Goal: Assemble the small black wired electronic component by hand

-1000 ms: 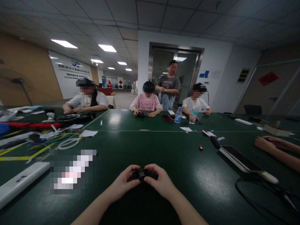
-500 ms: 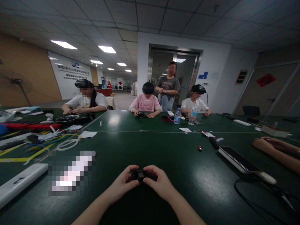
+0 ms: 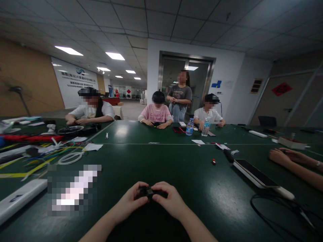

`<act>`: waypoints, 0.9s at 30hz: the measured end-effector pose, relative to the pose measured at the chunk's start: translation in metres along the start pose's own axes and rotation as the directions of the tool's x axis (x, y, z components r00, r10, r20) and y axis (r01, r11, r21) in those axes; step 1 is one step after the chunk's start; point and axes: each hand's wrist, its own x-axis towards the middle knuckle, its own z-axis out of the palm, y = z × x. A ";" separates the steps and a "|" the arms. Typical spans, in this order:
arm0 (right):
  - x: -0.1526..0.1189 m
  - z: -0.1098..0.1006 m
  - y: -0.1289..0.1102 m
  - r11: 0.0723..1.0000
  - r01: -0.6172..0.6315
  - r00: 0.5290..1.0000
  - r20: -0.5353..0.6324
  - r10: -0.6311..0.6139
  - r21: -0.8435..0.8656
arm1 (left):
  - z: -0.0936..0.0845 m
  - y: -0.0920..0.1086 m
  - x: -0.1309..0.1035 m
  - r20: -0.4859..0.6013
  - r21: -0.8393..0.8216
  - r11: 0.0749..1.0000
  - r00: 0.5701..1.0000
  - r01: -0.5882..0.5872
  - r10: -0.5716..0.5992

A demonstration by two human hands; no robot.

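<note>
A wide, flat, dark-green table (image 3: 131, 163), and there at six o'clock the bare left hand (image 3: 131, 198) and bare right hand (image 3: 167, 196) are closed on a small, black, blocky object (image 3: 149, 192) from its nine and three o'clock sides (finer detail hidden)!

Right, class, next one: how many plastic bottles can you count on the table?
2. The left bottle stands on the far part of the table; the right bottle stands just beside it. Others could be hidden behind things.
</note>
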 end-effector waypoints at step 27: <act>-0.001 -0.001 -0.005 0.996 -0.083 0.996 0.019 0.084 -0.031 | -0.001 -0.001 0.000 -0.012 -0.038 0.999 1.000 0.015 -0.015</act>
